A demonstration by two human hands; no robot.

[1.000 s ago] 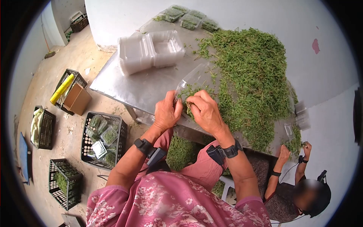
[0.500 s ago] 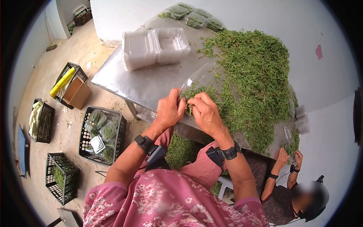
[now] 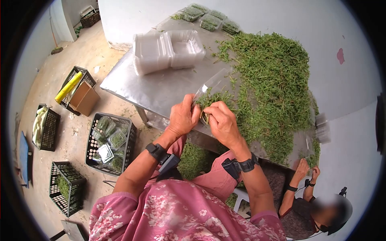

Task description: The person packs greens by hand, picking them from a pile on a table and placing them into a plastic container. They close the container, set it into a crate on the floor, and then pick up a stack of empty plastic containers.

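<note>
Near the front edge of the metal table [image 3: 120, 82], my left hand [image 3: 185, 116] is closed at the side of a clear plastic container [image 3: 216, 81], gripping its edge. Greens lie in and around the container, whose lower part is largely hidden by my hands. My right hand [image 3: 223, 123] sits just to the right, fingers pinched on a small bunch of green stems [image 3: 206, 114]. Beyond it, a broad heap of leafy greens [image 3: 273, 88] covers the table's right side.
Stacked empty clear containers [image 3: 169, 52] stand at the back left; filled boxes [image 3: 210, 21] lie at the far end. On the floor are a black crate [image 3: 130, 146] of packed boxes and other crates. A co-worker's hands [image 3: 302, 168] handle greens at the right.
My hands stay close together over the container, with my right fingers lowered slightly and more curled around the stems. The whole view has shifted a little to the right.
</note>
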